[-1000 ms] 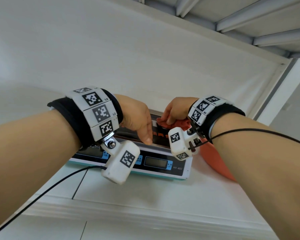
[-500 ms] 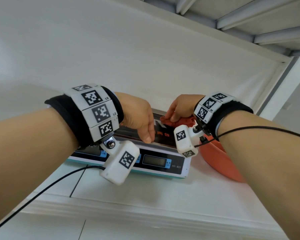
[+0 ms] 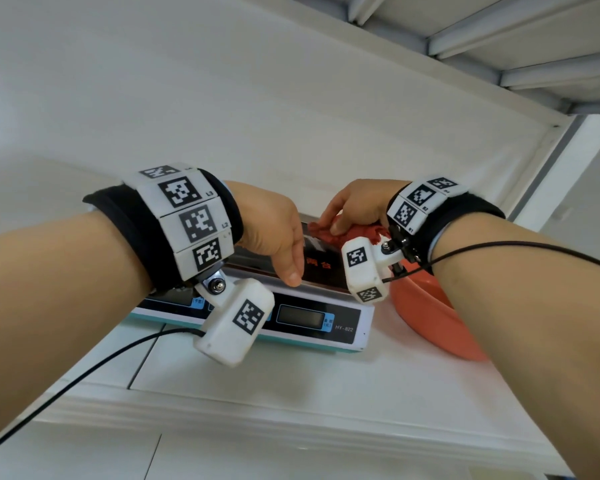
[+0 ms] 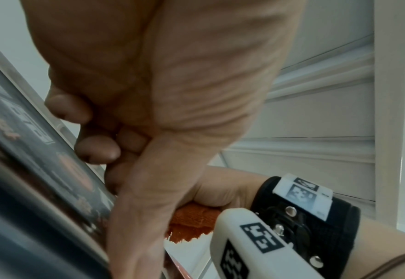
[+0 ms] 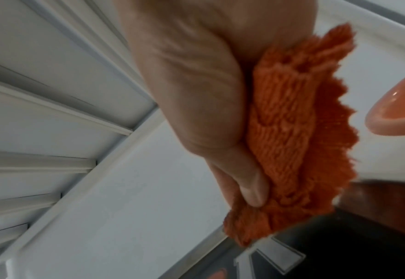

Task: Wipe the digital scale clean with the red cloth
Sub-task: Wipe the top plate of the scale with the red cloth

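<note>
Digital scale (image 3: 312, 318) low and flat, on white worktop (image 3: 291, 382) near the back wall; teal-edged base, black front panel with small grey display, blue keys, "HY-822" at right corner; dark glossy weighing platform on top with red characters and a white label, characters blurred in wrist views. Red cloth (image 3: 352, 233) bunched on far right part of platform, touching it; ribbed, fuzzy weave, frayed edge, orange-red in right wrist view (image 5: 299, 132). Right hand (image 3: 359, 206) on top of cloth, fingers (image 5: 249, 185) and thumb curled round the wad, gripping it; lower cloth edge meeting platform corner in right wrist view. Left hand (image 3: 274, 233) at left-front of platform, fingers (image 4: 96, 147) curled, tips against platform edge, thumb pointing down at front rim; gripping the platform edge by the look of it, nothing else held. Orange basin (image 3: 430, 317) just right of scale, partly behind right forearm; touching scale or not, cannot tell. White wrist units with black-and-white marker squares on black straps, both wrists; thin black cable trailing from each. Worktop white, seamed in panels, raised moulded lip at near edge; plain white wall behind; white ribbed underside of a shelf overhead, white upright frame at right.
</note>
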### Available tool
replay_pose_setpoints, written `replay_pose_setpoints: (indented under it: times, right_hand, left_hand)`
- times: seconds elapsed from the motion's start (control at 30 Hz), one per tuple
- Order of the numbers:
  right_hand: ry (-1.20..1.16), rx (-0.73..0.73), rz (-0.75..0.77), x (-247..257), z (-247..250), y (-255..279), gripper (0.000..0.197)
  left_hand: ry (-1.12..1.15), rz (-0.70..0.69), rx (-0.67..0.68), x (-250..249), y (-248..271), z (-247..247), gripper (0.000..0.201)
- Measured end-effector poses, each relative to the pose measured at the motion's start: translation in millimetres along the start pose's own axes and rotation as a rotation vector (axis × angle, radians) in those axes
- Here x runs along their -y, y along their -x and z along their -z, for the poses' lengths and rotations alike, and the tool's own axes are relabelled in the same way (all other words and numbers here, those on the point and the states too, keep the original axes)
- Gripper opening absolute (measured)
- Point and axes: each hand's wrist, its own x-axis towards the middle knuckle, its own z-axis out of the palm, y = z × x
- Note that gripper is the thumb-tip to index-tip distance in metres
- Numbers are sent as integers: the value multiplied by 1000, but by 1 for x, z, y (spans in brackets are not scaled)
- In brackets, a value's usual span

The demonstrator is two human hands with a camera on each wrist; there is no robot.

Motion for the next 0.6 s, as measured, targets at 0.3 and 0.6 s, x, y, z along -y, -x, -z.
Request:
replay_pose_setpoints:
  times: [0.3,0.6]
  right_hand:
    - [123,18,-1,-5,-7,1,21]
    - [190,188,-112,0,1,20,25]
  left_hand:
    - [32,-5,-5,3,2,-1,8]
    - [28,-18,9,2,3,-2,8]
